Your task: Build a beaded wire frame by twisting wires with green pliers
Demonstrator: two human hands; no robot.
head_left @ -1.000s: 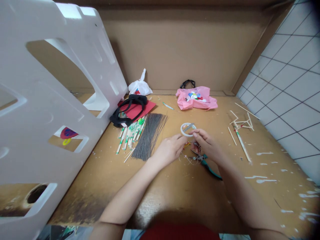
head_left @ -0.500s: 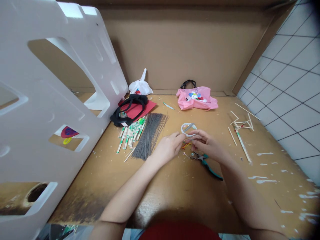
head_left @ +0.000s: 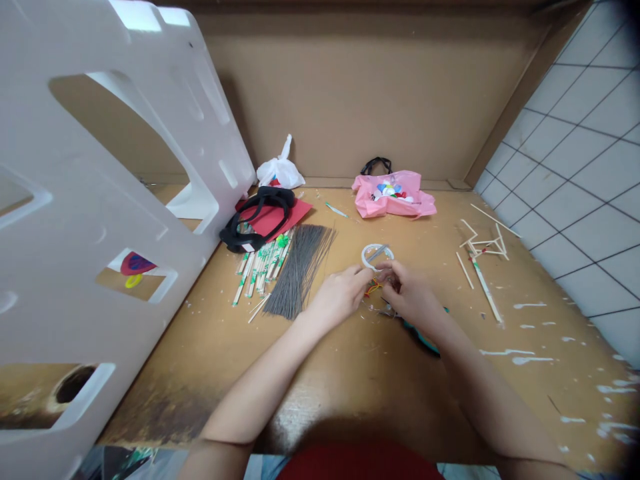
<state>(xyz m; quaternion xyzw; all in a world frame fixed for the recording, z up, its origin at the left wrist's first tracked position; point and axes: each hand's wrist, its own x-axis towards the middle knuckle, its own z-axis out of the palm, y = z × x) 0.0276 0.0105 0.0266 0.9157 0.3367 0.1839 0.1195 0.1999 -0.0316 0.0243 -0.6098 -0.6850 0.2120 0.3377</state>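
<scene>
My left hand is closed just below a white ring-shaped roll, its fingertips pressed together. Opposite it, my right hand has its fingers bent into a pinch, the fingertips close to those of the left. Whatever lies between the fingertips is too small to make out. Short grey wire pieces rest across the roll. Yellow and red bands or threads show between the hands. Pliers with teal-and-black handles lie under my right hand, partly covered by it.
Left of my hands lie a bundle of thin grey wires, wrapped chopsticks and a black strap on red paper. A pink bag holds colourful bits. A stick frame sits right; a white plastic panel stands left.
My right hand has shifted slightly left and down, its fingers curling in more, and now covers more of the pliers. My left hand stays nearly where it was.
</scene>
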